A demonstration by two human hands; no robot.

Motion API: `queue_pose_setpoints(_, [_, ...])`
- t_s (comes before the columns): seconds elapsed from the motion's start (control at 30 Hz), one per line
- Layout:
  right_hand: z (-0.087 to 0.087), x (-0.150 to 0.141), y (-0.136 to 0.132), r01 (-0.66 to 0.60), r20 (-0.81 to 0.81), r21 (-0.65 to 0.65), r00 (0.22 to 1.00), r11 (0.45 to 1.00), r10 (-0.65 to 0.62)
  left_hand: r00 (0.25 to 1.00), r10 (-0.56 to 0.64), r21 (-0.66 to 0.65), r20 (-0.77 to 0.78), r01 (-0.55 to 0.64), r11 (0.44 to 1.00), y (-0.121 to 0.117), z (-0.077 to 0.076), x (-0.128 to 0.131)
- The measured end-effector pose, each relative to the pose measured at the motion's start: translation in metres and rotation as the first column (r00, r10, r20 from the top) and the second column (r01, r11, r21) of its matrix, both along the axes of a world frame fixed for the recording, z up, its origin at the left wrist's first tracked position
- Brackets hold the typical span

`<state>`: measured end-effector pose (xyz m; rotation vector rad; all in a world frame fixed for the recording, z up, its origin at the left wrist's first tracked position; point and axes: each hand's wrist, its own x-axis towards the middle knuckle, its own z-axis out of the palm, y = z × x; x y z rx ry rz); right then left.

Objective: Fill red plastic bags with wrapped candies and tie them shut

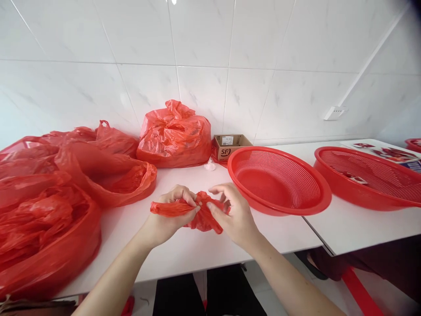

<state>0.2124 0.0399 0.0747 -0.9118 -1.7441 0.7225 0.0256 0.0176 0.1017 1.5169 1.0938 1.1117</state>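
Note:
A crumpled red plastic bag (200,217) is held between both my hands just above the white table (184,250). My left hand (169,215) is closed round the bag's left end, which sticks out past my fingers. My right hand (235,215) pinches the bag's right side with thumb and fingers. A round red mesh basket (279,182) with nothing in it sits just right of my right hand.
Large open red bags (49,210) stuffed with more red plastic fill the table's left side. A tied red bag (174,136) and a small cardboard box (228,145) stand by the tiled wall. A second red basket (368,180) lies on the neighbouring table at right.

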Motion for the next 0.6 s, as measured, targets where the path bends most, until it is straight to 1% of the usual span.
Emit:
queue_pose_setpoints(0.03, [0.001, 0.000, 0.003, -0.053, 0.012, 0.013, 0.999, 0.999, 0.053, 0.999, -0.027, 0.001, -0.017, 0.027, 1.000, 0.000, 0.001, 0.001])
queue_pose_setpoints(0.07, [0.002, -0.002, 0.005, -0.116, 0.010, -0.014, 0.993, 0.993, 0.116, 0.998, -0.047, -0.002, -0.034, 0.047, 0.999, 0.000, 0.001, 0.001])
queue_pose_setpoints(0.13, [0.001, -0.005, 0.008, -0.200, -0.032, -0.122, 0.980, 0.972, 0.197, 0.997, -0.036, 0.017, -0.070, 0.037, 0.999, 0.001, -0.001, 0.003])
queue_pose_setpoints(0.2, [-0.002, -0.010, 0.007, -0.234, -0.078, -0.235, 0.972, 0.944, 0.221, 0.993, 0.053, 0.094, -0.105, -0.043, 0.995, 0.003, -0.007, 0.004])
queue_pose_setpoints(0.23, [-0.004, -0.012, 0.004, -0.240, -0.099, -0.265, 0.970, 0.934, 0.221, 0.984, 0.123, 0.155, -0.128, -0.103, 0.983, 0.003, -0.011, 0.005])
queue_pose_setpoints(0.3, [-0.007, -0.015, -0.002, -0.237, -0.129, -0.273, 0.969, 0.932, 0.209, 0.949, 0.265, 0.284, -0.169, -0.211, 0.935, 0.004, -0.020, 0.007])
queue_pose_setpoints(0.33, [-0.008, -0.016, -0.005, -0.233, -0.138, -0.267, 0.970, 0.935, 0.202, 0.930, 0.316, 0.330, -0.188, -0.243, 0.912, 0.004, -0.025, 0.008])
queue_pose_setpoints(0.4, [-0.010, -0.016, -0.008, -0.243, -0.162, -0.255, 0.965, 0.936, 0.207, 0.906, 0.372, 0.381, -0.202, -0.277, 0.882, 0.004, -0.032, 0.010])
queue_pose_setpoints(0.5, [-0.009, -0.011, -0.004, -0.356, -0.236, -0.288, 0.926, 0.889, 0.294, 0.908, 0.381, 0.409, -0.173, -0.285, 0.867, 0.004, -0.033, 0.011])
queue_pose_setpoints(0.6, [-0.005, -0.005, 0.007, -0.414, -0.330, -0.321, 0.892, 0.852, 0.309, 0.911, 0.359, 0.490, -0.204, -0.222, 0.843, 0.007, -0.026, 0.009])
